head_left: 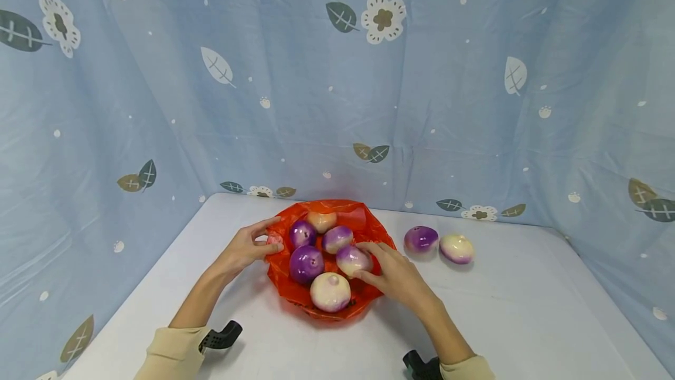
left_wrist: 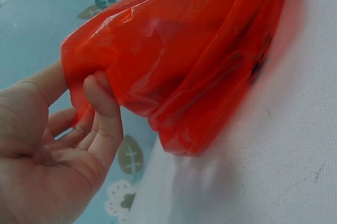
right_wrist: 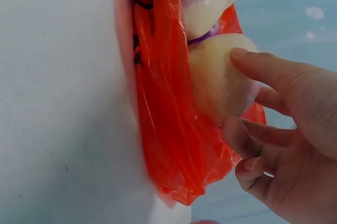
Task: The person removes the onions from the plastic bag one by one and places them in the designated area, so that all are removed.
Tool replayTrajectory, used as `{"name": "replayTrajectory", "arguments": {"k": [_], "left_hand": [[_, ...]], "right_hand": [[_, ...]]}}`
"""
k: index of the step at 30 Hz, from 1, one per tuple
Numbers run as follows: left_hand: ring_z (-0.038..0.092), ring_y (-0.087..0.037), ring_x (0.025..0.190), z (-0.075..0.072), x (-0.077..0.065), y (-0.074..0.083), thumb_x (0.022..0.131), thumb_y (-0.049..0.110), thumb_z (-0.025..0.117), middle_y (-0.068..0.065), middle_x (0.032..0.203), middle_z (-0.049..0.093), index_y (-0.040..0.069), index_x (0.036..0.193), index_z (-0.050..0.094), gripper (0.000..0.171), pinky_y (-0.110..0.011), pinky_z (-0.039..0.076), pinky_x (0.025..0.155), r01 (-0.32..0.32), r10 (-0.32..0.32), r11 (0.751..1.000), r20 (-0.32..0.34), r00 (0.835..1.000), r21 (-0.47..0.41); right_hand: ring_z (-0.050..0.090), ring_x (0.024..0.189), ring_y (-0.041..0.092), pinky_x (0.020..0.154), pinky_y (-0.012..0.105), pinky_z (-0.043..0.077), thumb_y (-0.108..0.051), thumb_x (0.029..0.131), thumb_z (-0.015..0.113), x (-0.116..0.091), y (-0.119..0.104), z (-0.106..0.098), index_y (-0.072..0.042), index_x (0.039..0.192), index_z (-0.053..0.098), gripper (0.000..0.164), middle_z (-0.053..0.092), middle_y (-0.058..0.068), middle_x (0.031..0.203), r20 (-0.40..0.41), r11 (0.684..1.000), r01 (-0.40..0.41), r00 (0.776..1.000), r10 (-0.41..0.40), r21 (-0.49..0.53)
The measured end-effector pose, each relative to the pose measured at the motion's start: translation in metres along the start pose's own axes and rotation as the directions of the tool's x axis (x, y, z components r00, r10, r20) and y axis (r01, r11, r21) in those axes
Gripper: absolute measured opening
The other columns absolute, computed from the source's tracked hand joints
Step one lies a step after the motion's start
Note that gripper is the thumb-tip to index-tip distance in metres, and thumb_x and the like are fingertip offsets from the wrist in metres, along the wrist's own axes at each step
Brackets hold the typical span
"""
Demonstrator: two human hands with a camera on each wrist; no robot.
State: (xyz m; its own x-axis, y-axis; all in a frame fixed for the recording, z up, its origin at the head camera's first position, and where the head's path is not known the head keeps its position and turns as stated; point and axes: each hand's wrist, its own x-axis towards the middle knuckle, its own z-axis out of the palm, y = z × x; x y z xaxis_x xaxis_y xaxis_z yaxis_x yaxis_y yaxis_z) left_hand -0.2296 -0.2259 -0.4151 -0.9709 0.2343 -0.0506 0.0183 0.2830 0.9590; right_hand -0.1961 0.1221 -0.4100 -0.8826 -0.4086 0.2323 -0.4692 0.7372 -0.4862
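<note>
A red plastic bag (head_left: pixel 280 280) stands wide-mouthed on the white table, with several glossy purple-and-white turnips inside. My left hand (head_left: pixel 245 251) pinches the bag's left rim; in the left wrist view the red plastic (left_wrist: pixel 158 66) lies between thumb and fingers. At the bag's right side, my right hand (head_left: pixel 398 274) holds a turnip (head_left: pixel 352 260) between thumb and fingers. The right wrist view shows this turnip's pale side (right_wrist: pixel 216 76) just within the bag's edge, against another turnip. A mostly white turnip (head_left: pixel 330 292) sits at the front of the bag.
Two more turnips lie on the table right of the bag, a purple one (head_left: pixel 420 239) and a pale one (head_left: pixel 457 249), side by side. A blue patterned curtain (head_left: pixel 316 75) borders the white table (head_left: pixel 527 298) at the back and sides.
</note>
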Motion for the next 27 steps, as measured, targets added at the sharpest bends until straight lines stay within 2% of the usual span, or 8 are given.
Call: {"name": "replayTrajectory", "arguments": {"k": [13,20,27], "left_hand": [[0.070,-0.028,0.106,-0.001,0.001,-0.001,0.088,0.018,0.074,-0.024,0.141,0.046,0.015,0.151,0.040,0.072,-0.031,0.060,0.081,-0.012,0.012,1.000,0.003,1.000,-0.007],[0.071,-0.025,0.100,-0.001,0.000,-0.001,0.088,0.017,0.074,-0.024,0.137,0.048,0.015,0.150,0.040,0.071,-0.029,0.060,0.080,-0.016,0.016,1.000,0.001,1.000,-0.003],[0.070,-0.027,0.105,-0.002,0.000,0.000,0.087,0.019,0.074,-0.024,0.138,0.048,0.016,0.150,0.040,0.071,-0.032,0.060,0.081,-0.014,0.014,1.000,0.000,1.000,0.003]], "right_hand": [[0.060,0.121,0.023,0.100,0.047,0.052,-0.032,0.082,0.080,-0.002,0.000,-0.013,-0.024,0.133,0.058,0.056,0.063,-0.001,0.130,-0.002,0.999,-0.020,1.000,0.020,0.028],[0.062,0.114,0.023,0.093,0.044,0.056,-0.032,0.082,0.079,-0.003,0.002,-0.020,-0.025,0.132,0.058,0.055,0.064,0.000,0.127,-0.019,1.000,-0.010,1.000,0.011,0.028],[0.063,0.109,0.025,0.087,0.041,0.059,-0.031,0.081,0.080,-0.005,0.003,-0.029,-0.024,0.134,0.057,0.057,0.065,0.002,0.120,-0.028,0.999,-0.019,0.999,0.021,0.041]]}}
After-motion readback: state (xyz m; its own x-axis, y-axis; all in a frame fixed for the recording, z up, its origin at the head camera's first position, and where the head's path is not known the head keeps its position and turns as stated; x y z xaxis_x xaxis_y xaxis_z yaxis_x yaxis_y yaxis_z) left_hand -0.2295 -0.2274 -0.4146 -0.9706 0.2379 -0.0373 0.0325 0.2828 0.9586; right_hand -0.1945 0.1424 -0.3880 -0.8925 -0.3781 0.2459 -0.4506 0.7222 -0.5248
